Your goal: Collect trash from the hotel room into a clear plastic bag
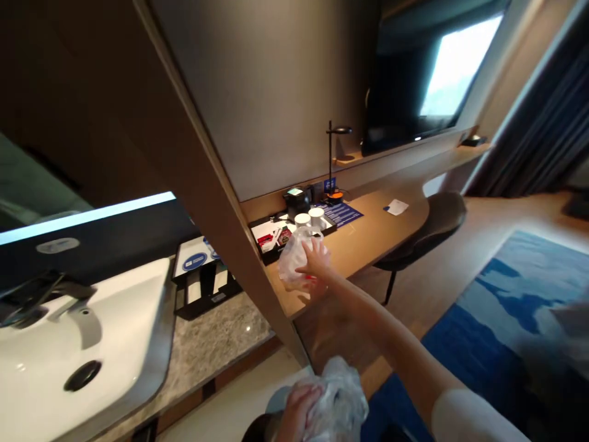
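My right hand (pixel 315 264) reaches out over the near end of the wooden desk (pixel 368 236) and closes on a crumpled clear plastic bag (pixel 294 255) lying there. My left hand (pixel 297 412) is low at the bottom of the view, gripping a bunch of white-clear plastic bag (pixel 341 402) over a dark round bin (pixel 257 430). Just behind the bag on the desk stand two white cups (pixel 309 217) on a black tray (pixel 271 236) holding sachets.
A white sink (pixel 110 344) and stone counter (pixel 221 344) lie at the left, with a black rack (pixel 202 276). A dark chair (pixel 427 230) is tucked under the desk. A kettle (pixel 296 199), lamp (pixel 332 153), wall television (pixel 427 73) and blue rug (pixel 506 307) are also in view.
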Tool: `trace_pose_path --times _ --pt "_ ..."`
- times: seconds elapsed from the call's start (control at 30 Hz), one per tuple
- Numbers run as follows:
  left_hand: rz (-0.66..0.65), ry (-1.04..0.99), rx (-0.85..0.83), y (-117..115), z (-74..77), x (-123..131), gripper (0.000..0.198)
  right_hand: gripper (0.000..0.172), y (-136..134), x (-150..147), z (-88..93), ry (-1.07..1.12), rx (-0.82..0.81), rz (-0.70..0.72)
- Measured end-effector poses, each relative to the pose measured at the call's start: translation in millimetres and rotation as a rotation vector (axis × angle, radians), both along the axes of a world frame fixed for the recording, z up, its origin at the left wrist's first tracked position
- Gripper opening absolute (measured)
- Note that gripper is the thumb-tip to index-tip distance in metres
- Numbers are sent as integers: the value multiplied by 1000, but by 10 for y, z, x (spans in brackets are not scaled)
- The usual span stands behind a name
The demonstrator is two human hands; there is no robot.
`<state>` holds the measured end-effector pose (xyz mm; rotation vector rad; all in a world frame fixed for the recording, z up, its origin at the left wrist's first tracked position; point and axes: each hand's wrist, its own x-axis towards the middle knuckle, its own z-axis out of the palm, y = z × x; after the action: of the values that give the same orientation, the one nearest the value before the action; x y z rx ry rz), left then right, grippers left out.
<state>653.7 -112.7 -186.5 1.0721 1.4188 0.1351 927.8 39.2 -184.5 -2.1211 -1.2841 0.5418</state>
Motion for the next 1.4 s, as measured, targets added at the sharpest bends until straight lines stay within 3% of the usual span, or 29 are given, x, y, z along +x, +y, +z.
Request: trace_pose_path --times 0.1,0.27,0.43,0.53,0.6,0.7,0.77,0.87,0.93,1.0,1.07,1.17,1.3,1.4 --pt "111 -88 54 38 -118 506 60 81 513 236 -342 -22 -63 178" --pt "512 -93 255 211 -313 1351 59 33 812 863 -892 -114 205 356" --pt "769 -37 332 243 -274 2007 57 28 998 1699 -914 -48 302 485" --pt "892 -15 377 256 -196 2265 63 29 883 1764 -894 -34 483 621" --pt "962 -12 401 284 -173 2378 64 27 618 1630 -965 -87 598 869" --pt "1030 -12 413 344 -191 2487 66 25 163 1421 -1139 -205 553 1270" --pt "1018 -29 433 383 -222 2542 64 34 40 1399 -1207 -212 504 1388" --pt "946 -66 457 440 -264 2618 59 64 283 1546 -1177 -290 469 1244" --pt "906 -93 459 485 -282 2657 55 80 618 1670 -1128 -451 322 1082" --pt "875 -129 459 532 -298 2674 53 84 928 1751 -1118 -571 181 1022" --pt "846 -159 460 571 -311 2664 52 74 1118 1785 -1157 -564 181 1038" --pt "800 -169 471 589 -312 2618 46 60 1181 1824 -1233 -224 272 1001" --pt "787 -202 496 578 -254 2558 41 33 1106 2010 -1237 389 282 645" --pt "834 -273 502 620 -159 2556 42 38 909 2190 -1241 612 271 436"
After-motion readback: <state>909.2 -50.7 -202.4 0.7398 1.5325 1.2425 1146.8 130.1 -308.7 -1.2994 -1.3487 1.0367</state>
